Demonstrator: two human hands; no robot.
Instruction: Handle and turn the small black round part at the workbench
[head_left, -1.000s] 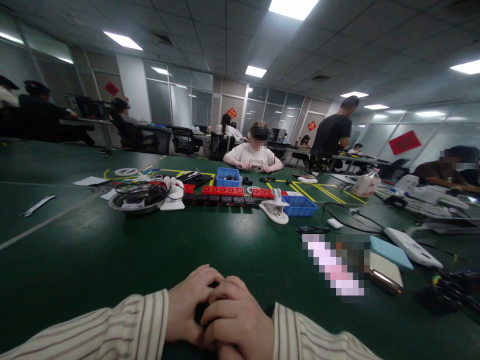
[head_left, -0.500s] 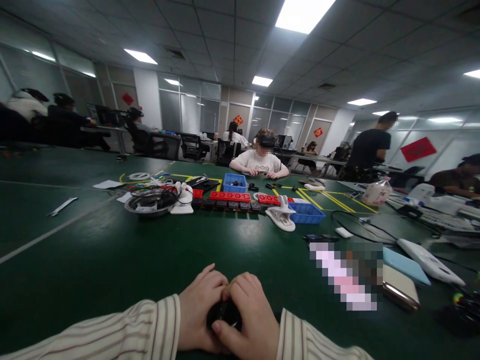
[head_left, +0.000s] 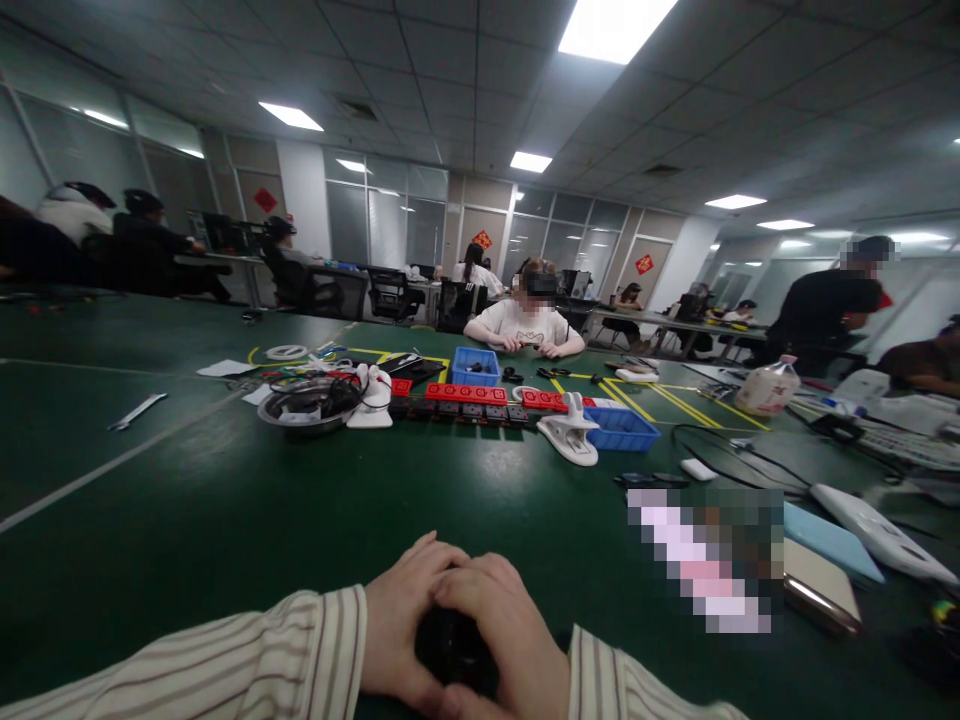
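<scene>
A rounded, glossy black object [head_left: 456, 648] is between my two hands at the near edge of the table; its exact kind cannot be made out. My left hand [head_left: 401, 625] curls round its left and far side. From the right, my right hand [head_left: 514, 630] wraps over it, with the thumb at its near side. The fingers of both hands meet and overlap on the far side, hiding much of the object.
Ahead on the green table [head_left: 315, 520] are a metal bowl of cables [head_left: 281, 428], a red power strip [head_left: 469, 393], a white clamp [head_left: 574, 435] and a blue bin [head_left: 622, 430]. A wrench [head_left: 138, 411] lies left, a phone [head_left: 821, 590] right. A person [head_left: 525, 322] sits opposite.
My right fingers have shifted over the left ones, and both hands stay round the black object. The camera view has turned slightly left. A standing person at the right has moved further right.
</scene>
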